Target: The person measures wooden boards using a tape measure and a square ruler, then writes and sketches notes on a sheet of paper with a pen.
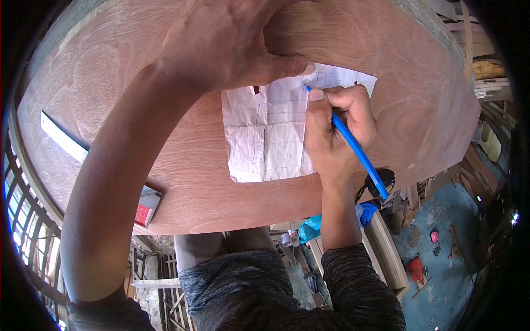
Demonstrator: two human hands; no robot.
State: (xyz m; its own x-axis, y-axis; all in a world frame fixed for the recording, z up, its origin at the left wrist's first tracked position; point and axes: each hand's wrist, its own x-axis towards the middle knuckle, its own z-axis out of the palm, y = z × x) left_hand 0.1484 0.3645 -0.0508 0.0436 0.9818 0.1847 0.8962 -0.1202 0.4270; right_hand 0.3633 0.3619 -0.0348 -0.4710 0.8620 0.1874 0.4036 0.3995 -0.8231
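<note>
A creased sheet of white paper with hand-drawn lines and small markings lies on a plywood sheet. My right hand is closed around a blue pen, whose tip meets the upper part of the paper. My left hand rests across the top of the sheet with its thumb stretched along the paper's upper edge; its other fingers are mostly out of sight at the top of the view. Small dark holes or marks show near the paper's upper edge.
A metal ruler lies on the plywood at left, partly behind my left forearm. A red and grey box-like item sits near the front edge. By my right wrist is a round black object. Wood scraps clutter the blue floor.
</note>
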